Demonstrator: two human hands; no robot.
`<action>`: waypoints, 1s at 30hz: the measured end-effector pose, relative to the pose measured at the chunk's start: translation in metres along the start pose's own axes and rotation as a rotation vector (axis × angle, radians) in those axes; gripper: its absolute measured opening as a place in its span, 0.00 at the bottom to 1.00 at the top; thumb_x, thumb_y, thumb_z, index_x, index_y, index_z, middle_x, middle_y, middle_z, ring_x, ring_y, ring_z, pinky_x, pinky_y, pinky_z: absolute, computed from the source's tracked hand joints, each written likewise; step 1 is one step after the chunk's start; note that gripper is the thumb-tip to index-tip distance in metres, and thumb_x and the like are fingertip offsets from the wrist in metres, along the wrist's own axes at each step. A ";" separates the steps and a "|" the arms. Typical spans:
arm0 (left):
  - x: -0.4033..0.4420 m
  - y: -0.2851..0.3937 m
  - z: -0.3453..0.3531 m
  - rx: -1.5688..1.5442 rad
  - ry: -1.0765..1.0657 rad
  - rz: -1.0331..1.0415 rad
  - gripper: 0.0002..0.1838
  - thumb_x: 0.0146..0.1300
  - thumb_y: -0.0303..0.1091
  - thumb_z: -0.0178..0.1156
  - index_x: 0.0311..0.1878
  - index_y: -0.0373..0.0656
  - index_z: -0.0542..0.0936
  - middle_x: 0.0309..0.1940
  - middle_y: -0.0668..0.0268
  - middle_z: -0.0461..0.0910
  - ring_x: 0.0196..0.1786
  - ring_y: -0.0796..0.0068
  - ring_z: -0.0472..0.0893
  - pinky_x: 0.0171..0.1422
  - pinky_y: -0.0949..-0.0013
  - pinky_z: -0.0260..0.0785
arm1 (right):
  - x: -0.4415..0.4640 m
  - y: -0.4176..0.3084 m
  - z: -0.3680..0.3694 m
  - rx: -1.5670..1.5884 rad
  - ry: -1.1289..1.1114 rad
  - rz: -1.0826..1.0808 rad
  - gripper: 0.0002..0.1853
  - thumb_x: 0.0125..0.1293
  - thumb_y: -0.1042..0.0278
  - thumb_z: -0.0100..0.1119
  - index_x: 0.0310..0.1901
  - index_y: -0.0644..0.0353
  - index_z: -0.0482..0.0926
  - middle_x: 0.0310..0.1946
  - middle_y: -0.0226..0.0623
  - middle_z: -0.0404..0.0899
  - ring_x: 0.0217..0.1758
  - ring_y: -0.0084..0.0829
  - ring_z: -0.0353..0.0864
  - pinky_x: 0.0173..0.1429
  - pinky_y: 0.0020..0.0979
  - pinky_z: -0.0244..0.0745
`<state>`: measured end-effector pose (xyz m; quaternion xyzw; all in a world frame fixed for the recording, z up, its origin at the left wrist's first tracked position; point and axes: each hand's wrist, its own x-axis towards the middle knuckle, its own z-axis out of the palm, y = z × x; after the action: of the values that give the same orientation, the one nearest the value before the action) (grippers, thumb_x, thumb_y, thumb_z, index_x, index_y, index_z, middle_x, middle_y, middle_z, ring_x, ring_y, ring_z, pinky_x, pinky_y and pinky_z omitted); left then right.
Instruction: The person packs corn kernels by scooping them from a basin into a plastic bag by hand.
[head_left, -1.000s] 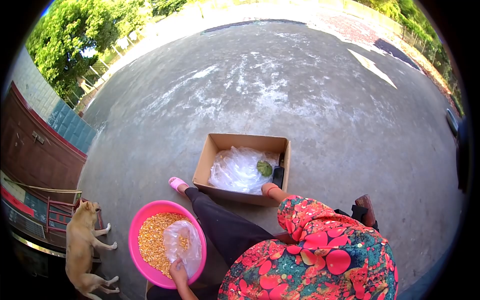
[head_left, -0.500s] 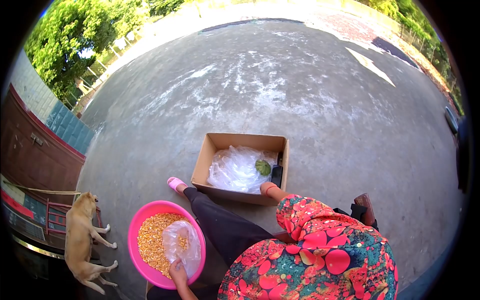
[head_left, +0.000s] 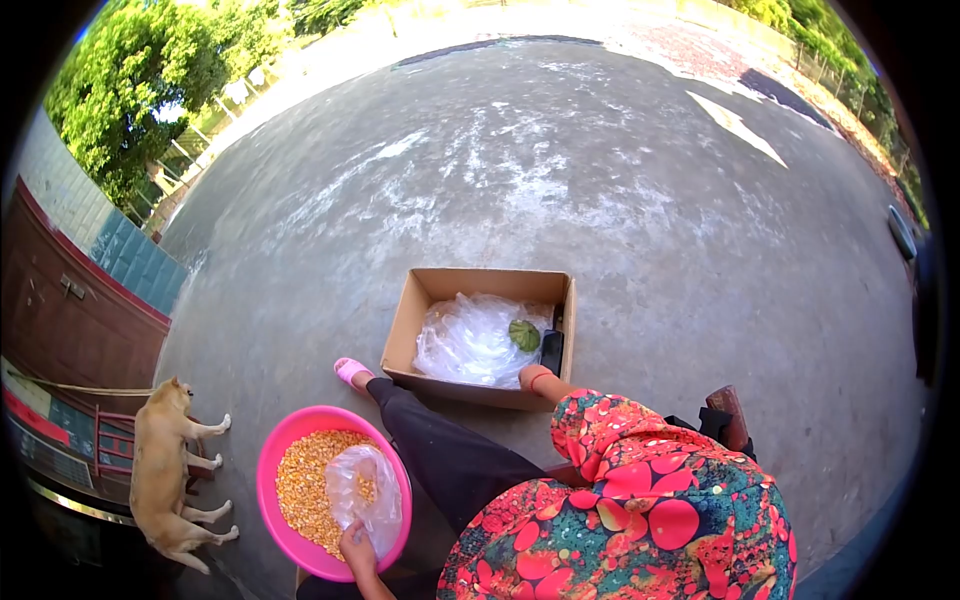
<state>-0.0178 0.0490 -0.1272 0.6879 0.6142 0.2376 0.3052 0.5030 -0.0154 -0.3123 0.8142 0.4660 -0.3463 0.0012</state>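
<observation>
In the pink basin (head_left: 272,505) at the lower left lie yellow corn kernels (head_left: 305,485) and a clear plastic bag (head_left: 375,505) with some kernels in it. My left hand (head_left: 357,548) is closed on the near edge of that bag. A cardboard box (head_left: 470,390) stands on the ground ahead, holding crumpled clear plastic (head_left: 465,345), a green round object (head_left: 524,335) and a black object (head_left: 552,350). My right hand (head_left: 535,378) rests at the box's near right edge, fingers curled; whether it grips the edge is hidden.
A tan dog (head_left: 160,470) stands left of the basin, beside a red metal rack (head_left: 112,440) and a brown door (head_left: 75,290). My foot in a pink slipper (head_left: 350,372) is between basin and box. A brown wooden piece (head_left: 730,415) lies right of my sleeve.
The dog has shifted its legs and turned its head slightly. Both my hands, the bag and the box stay nearly where they were; the view has moved a little.
</observation>
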 end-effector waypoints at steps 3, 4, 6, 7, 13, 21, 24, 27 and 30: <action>0.000 0.001 -0.001 0.026 -0.007 0.004 0.14 0.50 0.19 0.54 0.41 0.30 0.79 0.37 0.52 0.80 0.44 0.63 0.79 0.54 0.66 0.67 | 0.005 0.002 0.004 -0.010 0.004 -0.001 0.16 0.48 0.64 0.55 0.37 0.61 0.82 0.41 0.48 0.79 0.46 0.43 0.78 0.49 0.37 0.73; 0.001 0.001 -0.001 0.029 -0.008 0.006 0.14 0.50 0.19 0.54 0.42 0.30 0.79 0.37 0.52 0.80 0.43 0.63 0.79 0.54 0.66 0.67 | 0.005 0.003 0.004 -0.009 0.005 0.000 0.16 0.48 0.64 0.55 0.37 0.61 0.82 0.41 0.48 0.79 0.46 0.43 0.78 0.49 0.37 0.73; 0.003 -0.006 0.001 0.003 -0.011 0.004 0.14 0.49 0.19 0.54 0.41 0.30 0.79 0.37 0.52 0.80 0.44 0.63 0.79 0.54 0.66 0.67 | 0.002 0.001 0.002 -0.002 0.018 -0.012 0.16 0.48 0.64 0.55 0.37 0.62 0.82 0.41 0.49 0.79 0.46 0.43 0.78 0.49 0.37 0.73; 0.004 -0.012 0.002 -0.022 -0.012 0.000 0.14 0.49 0.18 0.53 0.41 0.30 0.79 0.37 0.52 0.80 0.44 0.63 0.79 0.54 0.66 0.67 | -0.001 0.000 0.000 -0.002 0.018 -0.012 0.16 0.48 0.64 0.55 0.37 0.62 0.82 0.41 0.49 0.79 0.46 0.43 0.78 0.49 0.37 0.73; -0.005 0.015 -0.004 0.031 -0.016 0.039 0.14 0.49 0.18 0.52 0.40 0.32 0.79 0.38 0.53 0.80 0.45 0.63 0.79 0.55 0.67 0.66 | -0.012 -0.001 -0.005 0.001 0.074 -0.015 0.16 0.48 0.63 0.54 0.37 0.61 0.82 0.40 0.49 0.79 0.45 0.42 0.79 0.49 0.37 0.73; -0.004 0.005 -0.003 0.026 -0.015 0.026 0.12 0.51 0.26 0.56 0.40 0.33 0.80 0.36 0.52 0.81 0.43 0.64 0.80 0.51 0.68 0.68 | 0.013 0.010 0.010 0.008 0.042 0.022 0.16 0.47 0.63 0.58 0.38 0.60 0.82 0.42 0.47 0.79 0.47 0.40 0.79 0.49 0.38 0.74; 0.004 -0.004 0.001 -0.059 -0.051 0.007 0.11 0.51 0.20 0.55 0.39 0.31 0.80 0.35 0.55 0.80 0.43 0.66 0.79 0.53 0.67 0.67 | 0.013 0.008 0.011 0.023 0.059 0.046 0.17 0.49 0.66 0.56 0.42 0.61 0.81 0.46 0.48 0.77 0.50 0.41 0.77 0.52 0.39 0.73; 0.002 -0.011 0.002 -0.024 -0.013 0.017 0.13 0.51 0.19 0.54 0.41 0.31 0.79 0.37 0.55 0.80 0.44 0.66 0.78 0.54 0.68 0.66 | -0.006 0.002 0.007 0.001 0.015 0.060 0.16 0.49 0.64 0.55 0.39 0.59 0.82 0.41 0.46 0.79 0.46 0.42 0.79 0.48 0.37 0.73; 0.013 -0.039 0.003 -0.008 -0.022 0.008 0.14 0.52 0.19 0.53 0.43 0.31 0.78 0.39 0.55 0.79 0.45 0.66 0.77 0.55 0.69 0.65 | 0.014 0.006 0.018 0.013 0.051 0.058 0.15 0.48 0.65 0.55 0.38 0.59 0.82 0.41 0.46 0.79 0.46 0.41 0.79 0.48 0.37 0.74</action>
<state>-0.0413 0.0637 -0.1581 0.6918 0.6071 0.2334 0.3137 0.5021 -0.0144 -0.3356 0.8360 0.4397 -0.3283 -0.0057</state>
